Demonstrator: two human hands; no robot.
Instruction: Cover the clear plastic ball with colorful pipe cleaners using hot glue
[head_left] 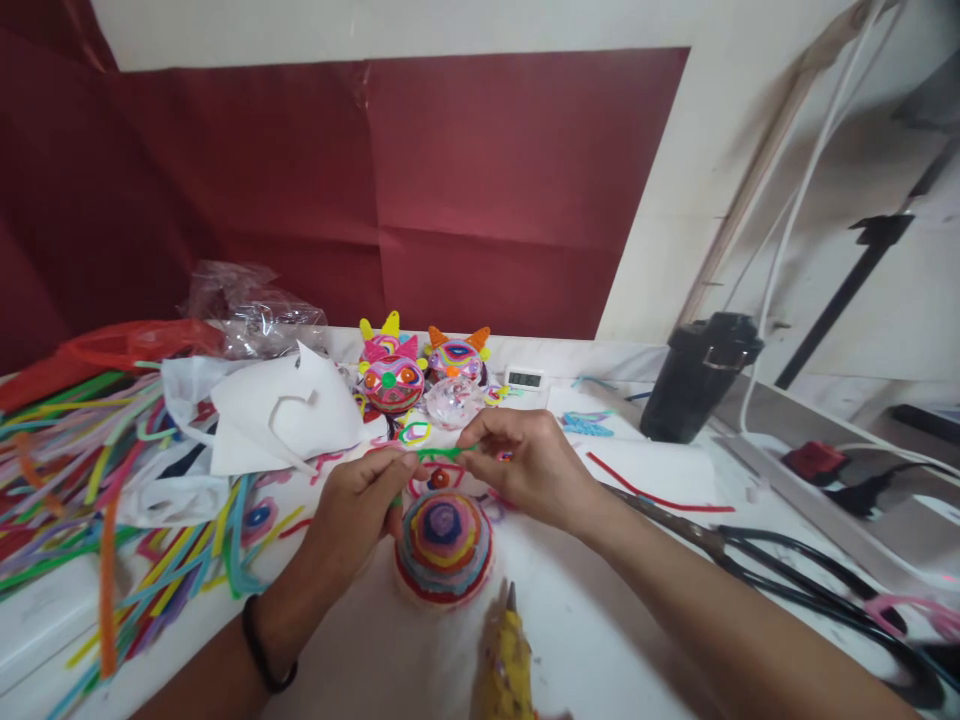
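A short green pipe cleaner (436, 455) is stretched between my two hands above the table. The fingertips of my left hand (367, 490) pinch one end, and those of my right hand (517, 460) pinch the other. Just below them sits a round dome (442, 545) wound in coloured rings, purple at its centre and red at its rim. Partly behind my fingers is a pink piece with a red-orange eye (439, 478). A yellow glue gun (510, 655) lies nearer to me, its dark nozzle pointing away.
Many coloured pipe cleaners (52, 490) and white paper (277, 415) cover the left. Decorated animal faces (391, 382) and a small digital clock (525, 379) stand behind. On the right are black-handled scissors (780, 570), a red pipe cleaner (652, 493), a black bottle (697, 375) and a power strip (847, 500).
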